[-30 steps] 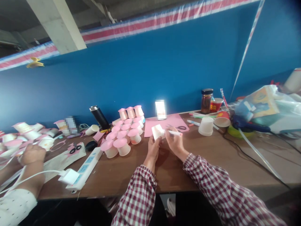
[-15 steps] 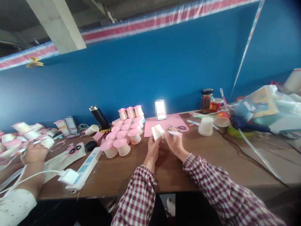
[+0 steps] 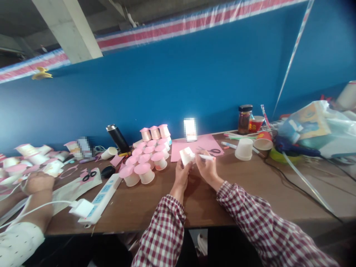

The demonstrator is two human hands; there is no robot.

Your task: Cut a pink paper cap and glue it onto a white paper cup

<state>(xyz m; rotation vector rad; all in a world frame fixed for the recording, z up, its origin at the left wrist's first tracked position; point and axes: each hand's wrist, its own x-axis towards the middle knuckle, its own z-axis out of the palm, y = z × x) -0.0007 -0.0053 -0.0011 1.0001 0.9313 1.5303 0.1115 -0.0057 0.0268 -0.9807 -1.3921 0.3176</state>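
Note:
My left hand [image 3: 183,173] is closed round a small white paper cup [image 3: 186,156], held tilted over the table's middle. In my right hand [image 3: 206,167] is a white marker pen [image 3: 207,157], its front end close to the cup; my fingers hide the tip, so contact cannot be made out. Beyond both hands lies a sheet of pink paper [image 3: 178,147], with dark-handled scissors [image 3: 214,151] on it. To the left stand several white cups topped with pink paper discs [image 3: 144,173]. An upturned white cup [image 3: 244,150] stands to the right.
A power strip [image 3: 100,200] and a black flask [image 3: 118,139] stand at left, where a co-worker's hand [image 3: 41,182] handles cups. At right are a lidded jar [image 3: 245,119], a red cup [image 3: 263,141], a blue glue gun [image 3: 292,147] with its cord, and plastic bags [image 3: 308,124].
My hands, the cup and the marker stay almost where they were. At the far left, the co-worker's hand has shifted slightly to the left.

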